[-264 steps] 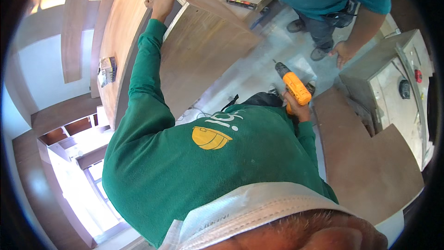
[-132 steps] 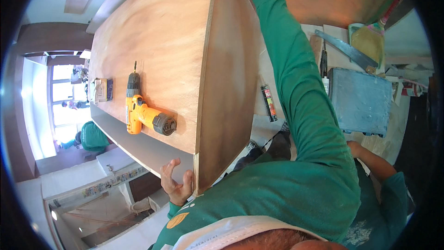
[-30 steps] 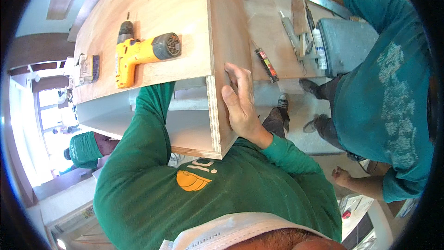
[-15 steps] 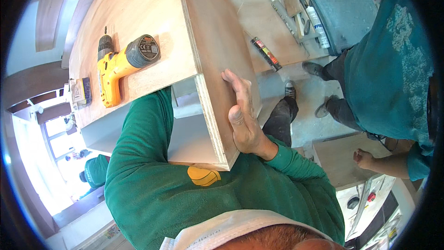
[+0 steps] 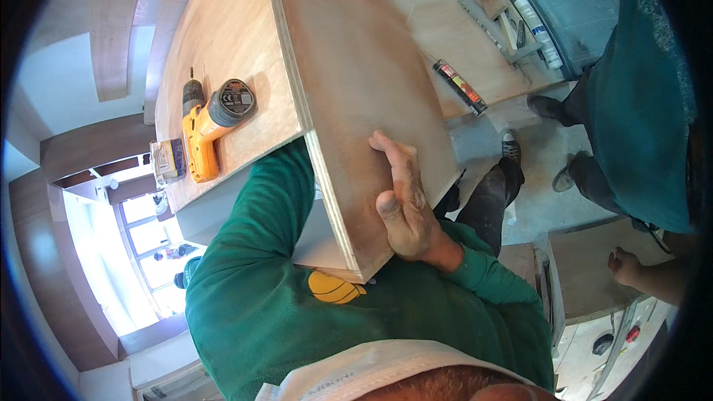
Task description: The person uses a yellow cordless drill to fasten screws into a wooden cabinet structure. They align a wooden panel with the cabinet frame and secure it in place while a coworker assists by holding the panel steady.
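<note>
A large plywood cabinet point(image 5: 356, 67) stands against my chest, its opening turned toward me. My left arm, in a green sleeve point(image 5: 260, 193), reaches into that opening, and the cabinet's top hides the hand. Against the outer right side panel rests my right hand point(image 5: 408, 212), palm to the wood, fingers stretched and thumb apart, holding nothing. On the cabinet's top lies a yellow cordless drill point(image 5: 200, 137) with a bit in its chuck. A small clear box point(image 5: 168, 161) sits beside the drill at the top's left edge.
A co-worker in a teal shirt point(image 5: 639, 119) stands at right, one hand point(image 5: 625, 266) over a wooden board point(image 5: 594, 282). Beyond the cabinet, a worktop holds a sealant cartridge point(image 5: 459, 87), a white tube point(image 5: 538, 32), a caulking gun point(image 5: 483, 22) and a grey-blue case point(image 5: 575, 11).
My view has swung left, so the cabinet's surroundings appear shifted rightward. My left arm still reaches inside, and my right hand stays flat on the side panel.
</note>
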Available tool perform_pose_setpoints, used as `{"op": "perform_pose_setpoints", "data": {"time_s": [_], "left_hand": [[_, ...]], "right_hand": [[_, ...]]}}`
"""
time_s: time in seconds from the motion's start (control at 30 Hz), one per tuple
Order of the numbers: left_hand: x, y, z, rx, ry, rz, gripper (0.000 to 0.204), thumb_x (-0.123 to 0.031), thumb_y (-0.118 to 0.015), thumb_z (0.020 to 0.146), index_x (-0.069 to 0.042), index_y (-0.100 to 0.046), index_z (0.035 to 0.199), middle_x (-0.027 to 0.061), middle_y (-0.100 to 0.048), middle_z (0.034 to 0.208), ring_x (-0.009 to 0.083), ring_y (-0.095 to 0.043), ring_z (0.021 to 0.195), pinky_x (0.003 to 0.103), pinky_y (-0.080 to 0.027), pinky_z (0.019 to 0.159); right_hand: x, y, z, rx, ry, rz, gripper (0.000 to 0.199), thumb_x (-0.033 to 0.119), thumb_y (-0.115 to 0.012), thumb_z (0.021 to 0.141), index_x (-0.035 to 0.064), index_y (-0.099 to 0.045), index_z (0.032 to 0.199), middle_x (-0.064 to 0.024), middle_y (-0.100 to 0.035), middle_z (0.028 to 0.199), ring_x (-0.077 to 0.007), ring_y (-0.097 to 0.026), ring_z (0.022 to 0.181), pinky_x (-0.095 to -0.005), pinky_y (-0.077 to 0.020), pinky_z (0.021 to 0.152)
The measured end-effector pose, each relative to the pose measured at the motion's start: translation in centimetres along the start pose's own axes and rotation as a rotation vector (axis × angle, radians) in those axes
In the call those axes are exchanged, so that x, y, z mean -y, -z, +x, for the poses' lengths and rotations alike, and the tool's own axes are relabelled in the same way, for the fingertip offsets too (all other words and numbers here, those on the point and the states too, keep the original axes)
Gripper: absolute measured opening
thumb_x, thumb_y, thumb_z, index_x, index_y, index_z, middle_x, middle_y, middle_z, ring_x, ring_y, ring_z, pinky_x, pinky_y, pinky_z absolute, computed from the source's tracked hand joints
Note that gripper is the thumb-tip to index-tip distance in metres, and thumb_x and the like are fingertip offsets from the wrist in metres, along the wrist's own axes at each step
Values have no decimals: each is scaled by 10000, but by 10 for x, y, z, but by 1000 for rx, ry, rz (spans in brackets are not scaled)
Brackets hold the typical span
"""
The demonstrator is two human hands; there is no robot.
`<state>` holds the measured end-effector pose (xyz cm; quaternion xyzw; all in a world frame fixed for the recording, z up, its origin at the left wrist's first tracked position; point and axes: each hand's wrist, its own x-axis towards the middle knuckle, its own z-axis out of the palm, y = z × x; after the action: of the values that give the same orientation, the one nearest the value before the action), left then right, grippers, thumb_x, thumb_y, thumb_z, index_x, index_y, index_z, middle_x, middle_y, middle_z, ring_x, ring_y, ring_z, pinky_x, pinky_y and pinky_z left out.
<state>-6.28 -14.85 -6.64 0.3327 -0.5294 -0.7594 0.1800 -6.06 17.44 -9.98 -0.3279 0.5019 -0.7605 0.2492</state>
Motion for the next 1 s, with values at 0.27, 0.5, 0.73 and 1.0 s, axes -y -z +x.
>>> {"op": "perform_pose_setpoints", "data": {"time_s": [0.27,0.5,0.73,1.0], "left_hand": [[10,7,-23,9,47,-5,401,-338,-537,1115,-23,-611,1352,120,-675,1230,228,-709,1009,366,-604,876],[4,4,-43,8,74,19,389,-328,-541,1112,-23,-615,1343,120,-678,1221,230,-710,1011,368,-605,872],[12,-9,-47,39,101,43,377,-317,-545,1110,-23,-618,1334,120,-681,1213,232,-711,1013,370,-606,868],[19,-19,-54,65,138,20,363,-305,-550,1107,-22,-622,1323,120,-684,1203,233,-712,1015,372,-607,864]], "right_hand": [[-6,4,1,-16,-17,-5,761,534,-366,1134,-71,-313,1592,-287,-424,1495,-424,-426,1401,-499,-290,1218],[-14,16,-5,19,15,93,746,541,-388,1126,-51,-363,1579,-268,-475,1483,-412,-482,1361,-479,-339,1192],[-53,17,-28,-70,73,7,796,588,-378,1111,-55,-373,1579,-250,-524,1450,-403,-500,1342,-486,-346,1172],[-56,17,-34,-80,81,29,847,637,-364,1093,-48,-370,1590,-241,-504,1473,-376,-487,1354,-488,-326,1173]]}}
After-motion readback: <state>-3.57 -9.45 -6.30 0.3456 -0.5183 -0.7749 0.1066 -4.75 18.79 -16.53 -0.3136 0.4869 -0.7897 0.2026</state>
